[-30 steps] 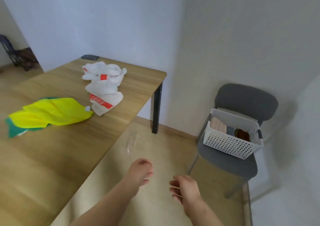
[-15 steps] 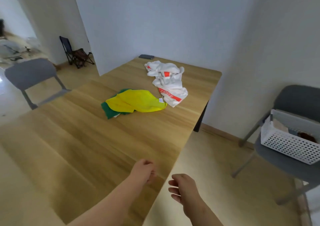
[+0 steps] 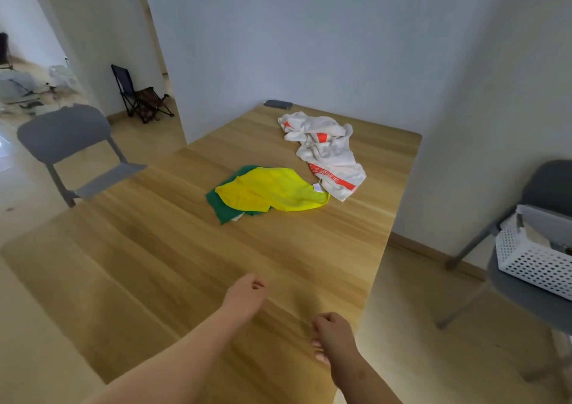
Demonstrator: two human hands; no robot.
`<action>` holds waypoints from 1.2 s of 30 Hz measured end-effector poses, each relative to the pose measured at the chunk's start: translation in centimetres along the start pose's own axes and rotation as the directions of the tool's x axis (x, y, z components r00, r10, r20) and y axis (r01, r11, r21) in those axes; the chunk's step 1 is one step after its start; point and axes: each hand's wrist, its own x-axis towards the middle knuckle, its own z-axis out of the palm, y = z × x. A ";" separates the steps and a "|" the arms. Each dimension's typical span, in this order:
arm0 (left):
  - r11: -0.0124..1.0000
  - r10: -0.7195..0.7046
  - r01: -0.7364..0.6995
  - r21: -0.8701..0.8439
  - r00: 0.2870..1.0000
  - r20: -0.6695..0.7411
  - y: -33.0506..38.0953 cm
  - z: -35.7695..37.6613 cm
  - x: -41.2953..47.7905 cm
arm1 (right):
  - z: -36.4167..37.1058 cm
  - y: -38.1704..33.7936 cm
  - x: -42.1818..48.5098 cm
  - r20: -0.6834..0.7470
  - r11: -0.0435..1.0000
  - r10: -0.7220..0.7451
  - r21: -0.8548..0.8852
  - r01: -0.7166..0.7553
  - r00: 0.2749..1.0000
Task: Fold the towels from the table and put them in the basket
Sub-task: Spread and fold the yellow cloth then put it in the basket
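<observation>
left hand (image 3: pixel 247 295) above the table (image 3: pixel 148 248), towards its right edge. fingers loosely curled, holding nothing. bare left forearm reaches in from the lower left, over the table top. right hand (image 3: pixel 332 335) nearer the body, at the table's right edge. back of hand up, fingers loosely curled under, empty. hands near each other, not touching. contact with the table unclear.

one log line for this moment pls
left hand: empty, over table | right hand: empty | yellow towel, white towel: unfolded on table | basket: on grey chair
</observation>
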 end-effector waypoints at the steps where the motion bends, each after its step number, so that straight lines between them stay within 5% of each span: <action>1: 0.998 0.023 -0.023 0.057 1.000 0.006 0.1 -0.8 1.5 | 0.6 -0.5 0.8 -0.018 1.000 0.007 -0.005 -0.007 1.000; 8: 0.807 0.315 -0.326 0.492 0.943 0.108 1.7 -7.0 15.2 | 7.2 -4.9 7.9 -0.267 0.998 0.056 0.053 -0.043 0.962; 13: 0.497 0.530 -0.515 0.699 0.817 0.226 4.5 -10.4 23.0 | 11.2 -7.2 11.0 -0.377 0.991 0.127 0.023 -0.128 0.918; 18: 0.358 0.364 -0.534 0.766 0.835 0.412 4.9 -11.2 26.9 | 11.6 -6.9 12.1 -0.443 0.966 0.215 -0.037 -0.257 0.870; 21: 0.257 0.483 -0.531 0.808 0.795 0.368 3.9 -11.3 27.1 | 11.4 -6.8 12.0 -0.448 0.974 0.198 -0.006 -0.225 0.872; 26: 0.577 0.583 -0.547 0.606 0.796 0.163 4.1 -12.0 26.2 | 11.4 -6.3 10.6 -0.406 0.996 0.087 0.050 -0.073 0.910; 31: 0.716 0.688 -0.663 0.218 0.724 -0.060 6.9 -12.2 20.8 | 11.5 -5.7 8.6 -0.360 0.986 0.038 0.164 0.023 0.932; 36: 0.783 0.620 -0.612 -0.112 0.782 0.059 6.5 -11.8 14.2 | 11.5 -3.5 5.5 -0.338 0.988 0.014 0.148 0.039 0.941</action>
